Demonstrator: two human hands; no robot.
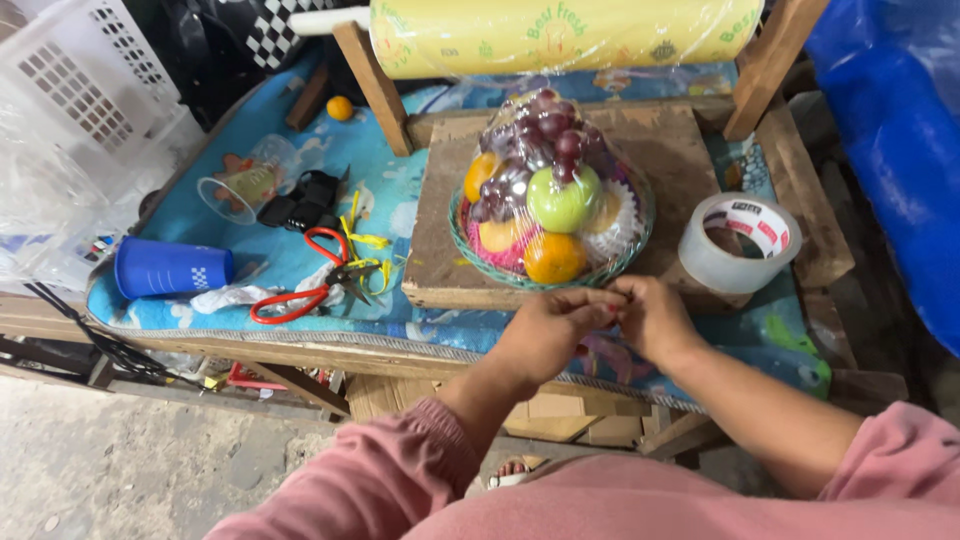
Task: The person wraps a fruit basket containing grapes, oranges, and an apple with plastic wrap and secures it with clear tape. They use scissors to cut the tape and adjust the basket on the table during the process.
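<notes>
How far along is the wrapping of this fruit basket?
Done: the fruit basket is filled and clear film already covers the fruit. In hand: the left hand and right hand meet at the basket's near rim, pinching something too small to tell. Left, probably: the film looks uncut from the roll; the tape roll and scissors lie untouched.

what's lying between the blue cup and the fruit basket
In the head view, red-handled scissors with yellow ribbon scraps lie between the blue cup and the fruit basket.

tabletop [300, 150]: blue patterned cover | centre: wooden board [680, 160] | 9 o'clock: blue cup [170, 268], red scissors [300, 290], clear cup [240, 185] | 3 o'clock: tape roll [738, 243] | 11 o'clock: small orange [340, 108]
</notes>
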